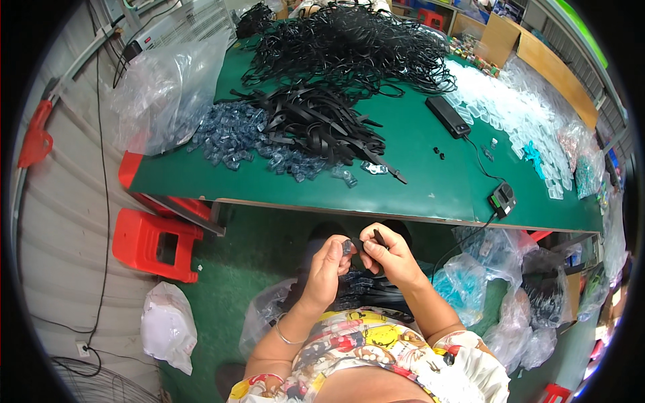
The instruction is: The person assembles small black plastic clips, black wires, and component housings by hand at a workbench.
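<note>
In front of the table edge, above my lap, both my hands are brought close together. My left hand (pixel 324 270) pinches a small dark translucent plastic piece (pixel 347 246) between thumb and fingers. The fingers of my right hand (pixel 395 259) are closed on a black strap (pixel 379 238), one end of which sticks up past the thumb. Between the hands, the strap's dark part meets the plastic piece; whether they are joined I cannot tell. More black straps (pixel 363 285) lie across my lap beneath my hands.
The green table (pixel 416 191) bears a heap of bluish plastic pieces (pixel 232 131), black straps (pixel 322 127), a tangle of black bands (pixel 342 47), clear plastic parts (pixel 510 117) and a black power bank (pixel 448 117) cabled to a small device (pixel 502 200). A red stool (pixel 144 245) stands left; bags (pixel 463 285) sit right.
</note>
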Available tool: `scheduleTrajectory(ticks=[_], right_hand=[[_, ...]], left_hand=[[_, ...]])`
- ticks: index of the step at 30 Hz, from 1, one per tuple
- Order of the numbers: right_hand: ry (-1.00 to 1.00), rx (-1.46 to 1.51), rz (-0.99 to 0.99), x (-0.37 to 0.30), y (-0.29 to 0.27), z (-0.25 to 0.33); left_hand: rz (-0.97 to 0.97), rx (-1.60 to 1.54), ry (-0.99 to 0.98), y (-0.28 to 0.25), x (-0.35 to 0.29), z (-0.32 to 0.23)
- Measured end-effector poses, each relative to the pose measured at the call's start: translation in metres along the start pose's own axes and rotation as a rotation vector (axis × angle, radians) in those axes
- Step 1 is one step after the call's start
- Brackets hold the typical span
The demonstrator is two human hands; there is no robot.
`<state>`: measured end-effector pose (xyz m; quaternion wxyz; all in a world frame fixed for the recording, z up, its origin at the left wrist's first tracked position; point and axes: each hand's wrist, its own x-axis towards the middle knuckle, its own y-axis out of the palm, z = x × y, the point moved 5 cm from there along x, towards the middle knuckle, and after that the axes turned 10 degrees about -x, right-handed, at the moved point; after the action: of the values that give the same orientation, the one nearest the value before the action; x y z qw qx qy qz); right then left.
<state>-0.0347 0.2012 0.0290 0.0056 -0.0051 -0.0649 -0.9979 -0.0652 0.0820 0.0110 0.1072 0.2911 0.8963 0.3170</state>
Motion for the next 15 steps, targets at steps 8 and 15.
scheduleTrajectory(ticks=[8,15], right_hand=[[0.055,-0.035,0.061,-0.004,0.004,-0.012],[0.157,0.032,0.086,-0.004,0.006,-0.013]], left_hand=[[-0.023,-0.045,0.059,-0.001,-0.003,-0.002],[-0.04,-0.037,0.089,-0.006,-0.002,-0.001]])
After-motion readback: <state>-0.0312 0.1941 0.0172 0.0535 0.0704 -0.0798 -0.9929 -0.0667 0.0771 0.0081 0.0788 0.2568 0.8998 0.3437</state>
